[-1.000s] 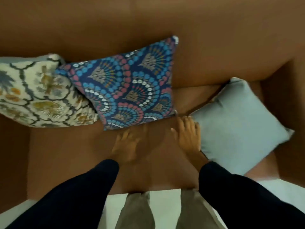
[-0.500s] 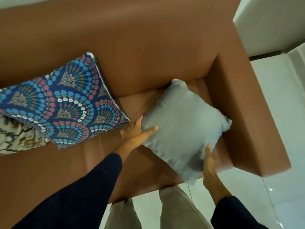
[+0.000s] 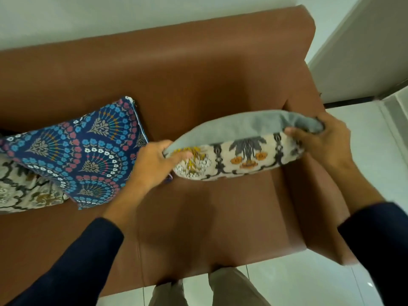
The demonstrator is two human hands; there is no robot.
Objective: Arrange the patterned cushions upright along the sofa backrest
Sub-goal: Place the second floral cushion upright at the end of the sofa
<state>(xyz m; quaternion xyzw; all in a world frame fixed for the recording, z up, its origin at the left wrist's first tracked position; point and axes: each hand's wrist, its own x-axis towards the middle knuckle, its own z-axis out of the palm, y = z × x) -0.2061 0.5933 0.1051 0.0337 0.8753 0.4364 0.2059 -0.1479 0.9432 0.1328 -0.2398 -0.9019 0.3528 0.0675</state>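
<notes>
I hold a cushion [image 3: 238, 149] in the air above the right end of the brown sofa seat [image 3: 198, 217]. Its grey back faces up and its cream floral front faces me. My left hand [image 3: 154, 164] grips its left corner and my right hand [image 3: 320, 140] grips its right corner. A blue fan-patterned cushion [image 3: 81, 151] leans against the backrest [image 3: 176, 69] at the left. Under it, at the far left edge, lies a cream patterned cushion [image 3: 24, 191], partly hidden.
The sofa's right armrest [image 3: 313, 177] runs just below my right hand. Pale tiled floor [image 3: 364, 173] lies to the right and in front, where my legs [image 3: 220, 290] stand. A white wall [image 3: 110, 16] rises behind the backrest.
The grey cushion was lying on the seat by the armrest. Both hands have lifted it off the seat and turned it, so its floral side now shows.
</notes>
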